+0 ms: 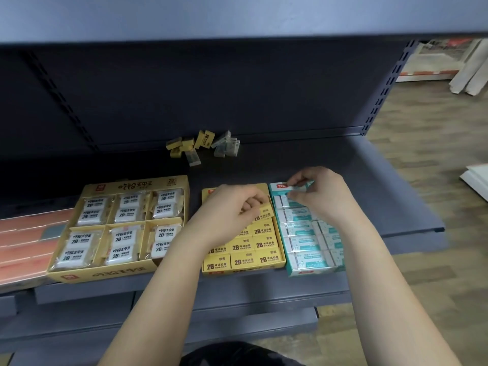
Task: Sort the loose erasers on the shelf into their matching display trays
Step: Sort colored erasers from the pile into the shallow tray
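Observation:
A pile of loose erasers [203, 146], yellow and pale teal mixed, lies at the back of the dark shelf [343, 165]. In front stand a yellow tray [244, 270] of yellow 2B erasers and a teal tray [311, 272] of teal erasers. My left hand [232, 207] hovers over the yellow tray's far end, fingers curled on a yellow eraser [265, 208]. My right hand [319, 194] is over the teal tray's far end, pinching a teal eraser [302, 186].
A larger yellow box [105, 273] of wrapped white 2B erasers sits left of the trays. Orange-pink packs [23, 249] lie at the far left. The shelf ends at the right; beyond it are a wooden floor and white boards [475, 180].

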Available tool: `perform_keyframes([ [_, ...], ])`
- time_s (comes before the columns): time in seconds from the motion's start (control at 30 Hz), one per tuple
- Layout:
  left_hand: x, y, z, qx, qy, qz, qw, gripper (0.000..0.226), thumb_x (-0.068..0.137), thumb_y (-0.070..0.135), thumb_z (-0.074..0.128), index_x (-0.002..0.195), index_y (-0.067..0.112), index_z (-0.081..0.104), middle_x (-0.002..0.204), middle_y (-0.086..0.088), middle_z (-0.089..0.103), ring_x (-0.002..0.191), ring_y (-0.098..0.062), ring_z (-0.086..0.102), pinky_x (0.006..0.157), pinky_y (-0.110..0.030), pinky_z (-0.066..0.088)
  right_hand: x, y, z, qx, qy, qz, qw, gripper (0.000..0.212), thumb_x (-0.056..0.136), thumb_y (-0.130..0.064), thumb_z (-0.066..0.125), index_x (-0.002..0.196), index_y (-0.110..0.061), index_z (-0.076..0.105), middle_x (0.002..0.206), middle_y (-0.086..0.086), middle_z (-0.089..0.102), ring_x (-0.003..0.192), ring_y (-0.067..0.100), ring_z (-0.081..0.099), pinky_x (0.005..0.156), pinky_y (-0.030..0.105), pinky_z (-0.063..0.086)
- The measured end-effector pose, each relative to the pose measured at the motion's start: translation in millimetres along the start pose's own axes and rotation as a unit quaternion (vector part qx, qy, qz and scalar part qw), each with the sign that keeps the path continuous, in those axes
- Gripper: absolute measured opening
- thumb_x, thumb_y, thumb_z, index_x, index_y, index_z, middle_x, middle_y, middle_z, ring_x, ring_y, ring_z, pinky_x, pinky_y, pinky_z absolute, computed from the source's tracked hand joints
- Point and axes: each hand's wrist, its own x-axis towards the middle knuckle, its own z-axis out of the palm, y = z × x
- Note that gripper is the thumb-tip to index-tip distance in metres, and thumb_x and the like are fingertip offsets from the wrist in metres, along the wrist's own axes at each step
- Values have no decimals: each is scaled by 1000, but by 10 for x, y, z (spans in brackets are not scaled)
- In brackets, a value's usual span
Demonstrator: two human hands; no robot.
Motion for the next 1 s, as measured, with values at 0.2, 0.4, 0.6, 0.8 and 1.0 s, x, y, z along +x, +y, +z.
perform_keyframes([
  [0.2,12,34,24,52,-3,13,999,26,94,19,62,118,28,70,110,12,60,97,-4,57,89,-27,50,0,-9,1,-3,-12,4,1000,14,83,-18,72,92,-28,70,97,-11,66,80,3,61,58,18,41],
  [0.4,58,65,79,120,61,5,991,17,94,23,61,104,30,73,100,13,61,102,-12,52,99,-40,41,0,-15,2,-4,-16,9,1000,14,83,-20,73,92,-30,69,96,-13,65,78,3,60,57,17,40],
  [0.6,60,54,87,127,57,-6,990,12,91,37,64,99,34,72,103,16,61,102,-9,53,100,-39,36,6,-22,0,-9,-17,7,1000,14,83,-20,73,92,-30,69,96,-14,64,77,3,60,57,17,38],
  [0.8,81,44,77,108,59,-15,992,16,82,42,73,93,31,70,91,15,58,95,-9,53,96,-41,41,18,-52,-6,-10,-25,12,1000,16,83,-17,72,93,-29,69,92,-16,64,76,2,60,55,17,40],
  [1.0,16,-34,-79,102,48,14,993,25,89,48,62,105,31,71,103,14,61,97,-9,57,97,-44,43,119,-178,25,-6,-44,7,999,16,83,-21,73,97,-28,70,93,-12,68,79,-2,59,58,16,40],
])
